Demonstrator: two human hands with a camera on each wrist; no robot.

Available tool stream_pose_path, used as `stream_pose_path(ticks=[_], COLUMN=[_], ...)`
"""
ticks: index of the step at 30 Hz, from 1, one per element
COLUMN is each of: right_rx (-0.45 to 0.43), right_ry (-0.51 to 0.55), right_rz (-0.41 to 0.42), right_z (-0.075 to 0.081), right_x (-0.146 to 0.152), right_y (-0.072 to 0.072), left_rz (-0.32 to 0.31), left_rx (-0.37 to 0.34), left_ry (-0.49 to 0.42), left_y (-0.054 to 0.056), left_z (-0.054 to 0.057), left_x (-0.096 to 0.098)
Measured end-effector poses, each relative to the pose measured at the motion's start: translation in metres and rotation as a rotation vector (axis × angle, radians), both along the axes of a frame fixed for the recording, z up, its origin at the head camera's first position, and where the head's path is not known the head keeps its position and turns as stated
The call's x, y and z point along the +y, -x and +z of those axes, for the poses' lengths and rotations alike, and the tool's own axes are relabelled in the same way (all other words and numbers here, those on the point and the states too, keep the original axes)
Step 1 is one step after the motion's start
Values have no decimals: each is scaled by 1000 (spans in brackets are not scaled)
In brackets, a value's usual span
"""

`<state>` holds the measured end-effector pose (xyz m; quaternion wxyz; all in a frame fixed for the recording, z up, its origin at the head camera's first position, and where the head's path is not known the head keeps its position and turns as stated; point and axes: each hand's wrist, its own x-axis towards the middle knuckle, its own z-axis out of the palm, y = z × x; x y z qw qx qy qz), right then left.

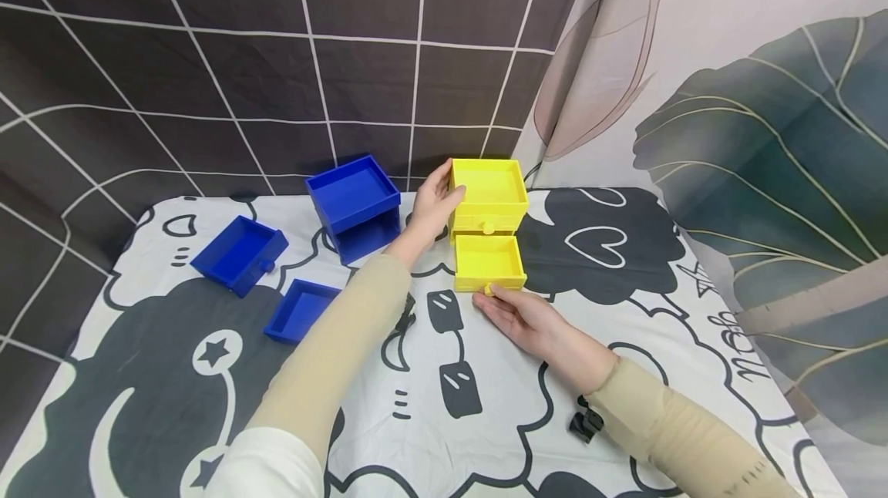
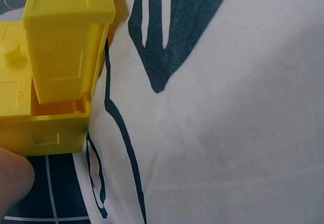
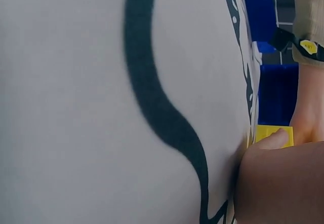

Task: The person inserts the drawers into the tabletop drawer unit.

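Observation:
A small yellow drawer cabinet (image 1: 489, 186) stands at the back of the patterned cloth, its lower yellow drawer (image 1: 489, 255) pulled out toward me. My left hand (image 1: 433, 205) holds the cabinet's left side, thumb over the top rim. At the drawer's front, my right hand (image 1: 520, 321) pinches the small round knob (image 1: 489, 289), with its fingers below the drawer. The left wrist view shows the drawer (image 2: 71, 46) jutting from the cabinet (image 2: 50, 133). In the right wrist view, the right hand (image 3: 283, 183) hides most of the yellow cabinet.
Left of the yellow cabinet stands a blue cabinet (image 1: 357, 193) with an open lower slot. Two loose blue drawers lie nearby, one farther left (image 1: 239, 251) and a nearer drawer (image 1: 300, 311) partly covered by my left sleeve. A dark gridded cloth (image 1: 243, 74) hangs behind.

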<state>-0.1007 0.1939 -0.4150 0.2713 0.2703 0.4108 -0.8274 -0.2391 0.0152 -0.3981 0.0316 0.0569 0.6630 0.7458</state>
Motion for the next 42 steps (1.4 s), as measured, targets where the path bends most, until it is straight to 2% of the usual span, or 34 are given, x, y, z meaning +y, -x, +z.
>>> stream_pose_path(ticks=[9,21,27,42], right_rx=[1,4,24,34], right_ry=[-33,-12,-8,-27], right_rz=[8,22,30,32], right_z=[-2,4,3,3], right_x=[-6,2,2,-2], right_y=[11,11,15,23], left_rz=[14,7,0,9], left_rx=[-7,4,4,-6], left_ry=[10,15,9,15], left_y=[0,-1,2,1], left_z=[0,-1,-3,-1], left_x=[1,1,1,1])
